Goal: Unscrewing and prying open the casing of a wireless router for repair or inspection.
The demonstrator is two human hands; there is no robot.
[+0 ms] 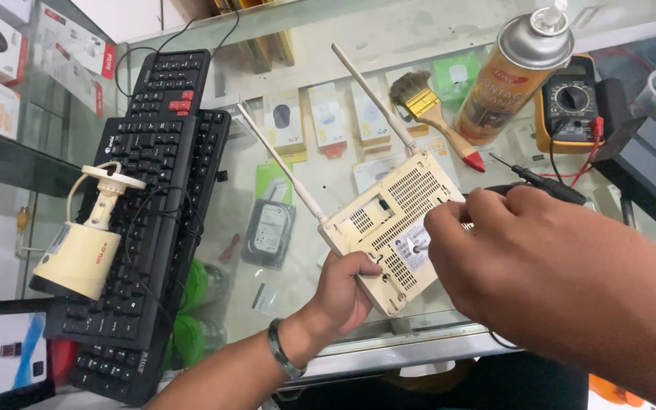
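Slippage is looking like the main risk here: the left hand (347, 292) is gripping only the near lower corner of the cream router (392, 231), fingers curled together around its edge, and the casing is being held tilted above the near edge of the glass desk (389, 45) rather than lying flat on it — any push from above could be twisting it out of that one-corner hold. The right hand (525, 258) is closing together over the router's right side, fingertips pressing near the label, with a dark screwdriver (540, 184) seeming to pass under or through its grip; whether the fingers are actually clamping the tool cannot be told, since the hand is hiding the handle. A tip skidding off a screw could be gouging the soft plastic or jabbing the supporting hand. The two thin antennas (282, 163) are sticking out toward the far left and could be snapping or bending if the casing drops. Nearby, the spray can (521, 72) is standing by the far right corner, close enough to be knocked over by an elbow. The router itself is showing its underside — yellowed cream plastic, rows of vent slots, a pale sticker, and a small dark recess.
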